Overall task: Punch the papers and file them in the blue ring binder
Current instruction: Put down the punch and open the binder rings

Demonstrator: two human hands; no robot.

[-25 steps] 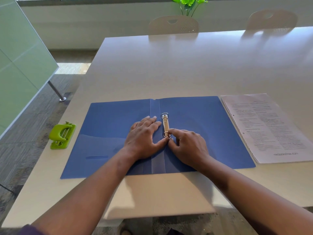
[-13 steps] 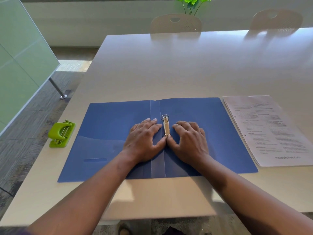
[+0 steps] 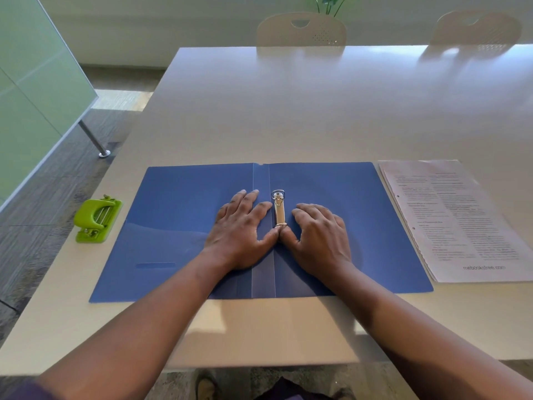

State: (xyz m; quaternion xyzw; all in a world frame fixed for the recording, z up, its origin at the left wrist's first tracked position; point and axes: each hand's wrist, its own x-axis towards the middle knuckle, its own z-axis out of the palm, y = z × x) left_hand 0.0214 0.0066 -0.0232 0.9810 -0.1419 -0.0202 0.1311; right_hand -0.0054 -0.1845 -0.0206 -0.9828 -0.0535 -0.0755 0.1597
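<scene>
Looking down from the head camera, the thin blue plastic ring binder lies spread open flat on the pale wooden desk, its two-ring silver metal clip upright near the spine. The left hand rests flat on the left cover with its fingers straight and spread, while the right hand sits on the right cover with fingers bent at the knuckles, holding nothing; both thumbs meet at the near ring of the clip. By my reading, the step in hand is prising the rings apart. The stack of printed white papers lies just beside the binder's right edge, seemingly with small holes along its left margin, and the lime-green plastic hole punch sits idle at the left. Next, the thumbs would need to pull outward, evenly, until the rings part
</scene>
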